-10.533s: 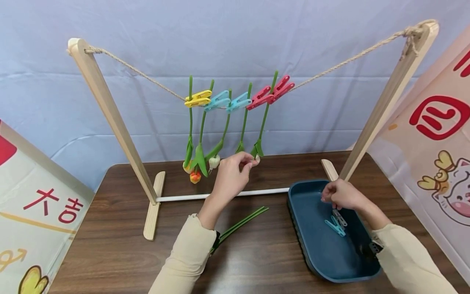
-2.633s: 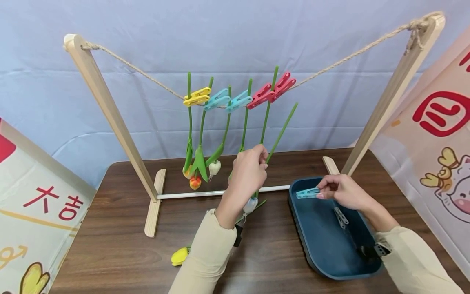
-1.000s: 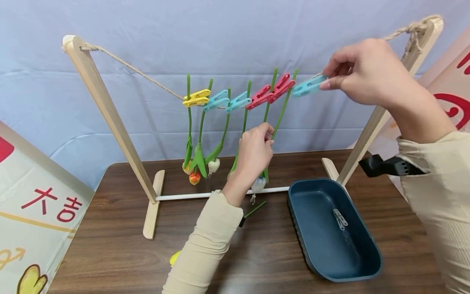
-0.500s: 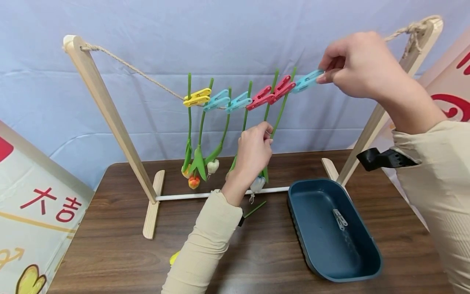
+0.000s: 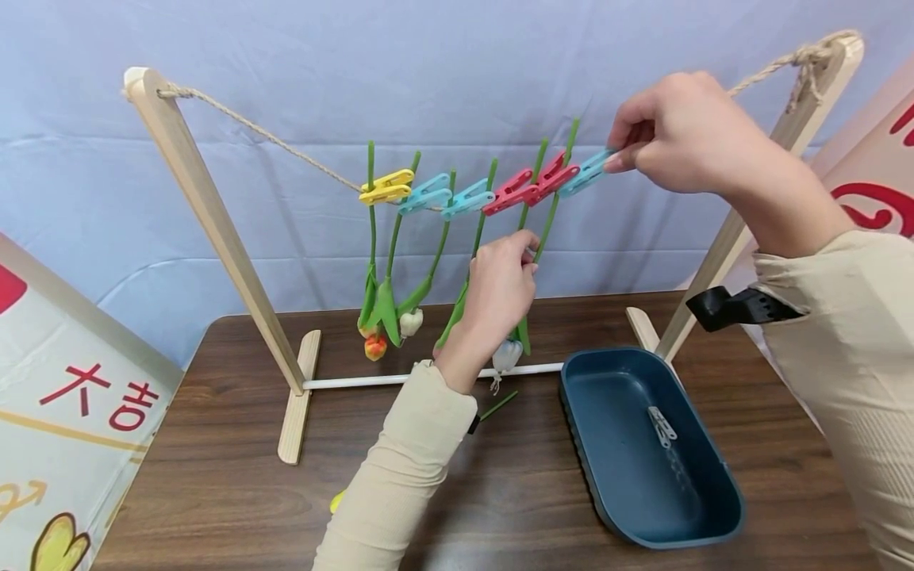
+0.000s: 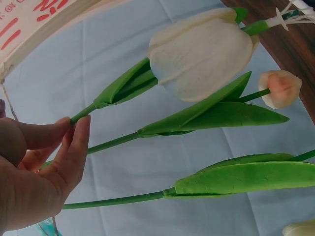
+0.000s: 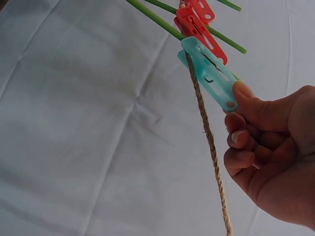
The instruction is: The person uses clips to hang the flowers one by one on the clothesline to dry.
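My left hand [image 5: 497, 285] pinches the green stem of a white artificial tulip [image 6: 202, 56] between thumb and fingers. The bloom hangs head down, and the stem's upper end reaches above the twine rope [image 7: 206, 125]. At that stem my right hand [image 5: 700, 135] pinches the handles of a light-blue clothespin [image 7: 209, 73]. Its tip lies at the rope and the stem, against a red clothespin [image 5: 553, 179]; whether it bites on both I cannot tell. Further left, several tulips hang head down from yellow [image 5: 387, 187], blue [image 5: 467, 198] and red clothespins.
Wooden posts [image 5: 214, 214] carry the rope, with a white bar [image 5: 357, 382] between their feet. A dark blue tray [image 5: 621, 476] at the right holds a grey clothespin [image 5: 662, 427]. A yellow bloom [image 5: 337, 501] and a green stem [image 5: 497, 405] show beside my left sleeve.
My left hand has taken up a white tulip and raised its stem to the rope. My right hand has brought a blue clothespin up from the tray and moved it left onto the stem.
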A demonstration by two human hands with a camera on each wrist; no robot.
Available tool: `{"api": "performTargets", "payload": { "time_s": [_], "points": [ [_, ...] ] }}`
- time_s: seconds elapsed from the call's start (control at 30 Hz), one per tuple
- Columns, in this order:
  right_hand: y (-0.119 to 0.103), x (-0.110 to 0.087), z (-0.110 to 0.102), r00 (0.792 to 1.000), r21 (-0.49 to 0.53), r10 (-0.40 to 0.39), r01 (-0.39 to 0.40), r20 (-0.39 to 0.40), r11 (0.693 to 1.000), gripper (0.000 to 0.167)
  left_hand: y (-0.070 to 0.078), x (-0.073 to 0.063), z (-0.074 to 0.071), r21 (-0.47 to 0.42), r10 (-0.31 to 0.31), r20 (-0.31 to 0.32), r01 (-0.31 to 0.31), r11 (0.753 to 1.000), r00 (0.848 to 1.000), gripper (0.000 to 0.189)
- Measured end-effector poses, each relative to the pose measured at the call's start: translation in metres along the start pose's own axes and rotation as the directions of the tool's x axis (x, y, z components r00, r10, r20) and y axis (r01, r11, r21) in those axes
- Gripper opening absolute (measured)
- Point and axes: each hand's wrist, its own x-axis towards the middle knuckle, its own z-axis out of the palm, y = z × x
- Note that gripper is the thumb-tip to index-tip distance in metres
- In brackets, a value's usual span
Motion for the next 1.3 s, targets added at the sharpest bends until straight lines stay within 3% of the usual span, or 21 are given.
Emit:
{"api": "performTargets", "payload": {
  "time_s": [0.3,0.63,0.97,1.3],
  "points": [
    [-0.002,-0.001,0.003,1.000,0.013,0.018,-0.018,0.004,1.000,0.015,0.005,0.002,-0.002,0.025,0.017,0.014,-0.017,1.000,1.000,0.021],
    [-0.001,-0.004,0.003,0.987,0.056,0.148,-0.152,0.066,0.987,0.026,0.001,0.003,-0.001,-0.014,0.014,0.001,-0.014,1.000,1.000,0.021],
    [-0.002,-0.010,0.005,0.990,0.072,0.142,-0.142,0.005,0.987,0.029,0.001,0.004,0.001,-0.013,0.003,0.009,-0.003,1.000,1.000,0.022],
    [0.010,-0.029,0.011,0.979,0.191,0.203,-0.199,0.003,0.961,0.027,-0.001,-0.002,0.001,-0.043,-0.029,0.019,0.029,0.999,0.999,0.019]
  ]
}}
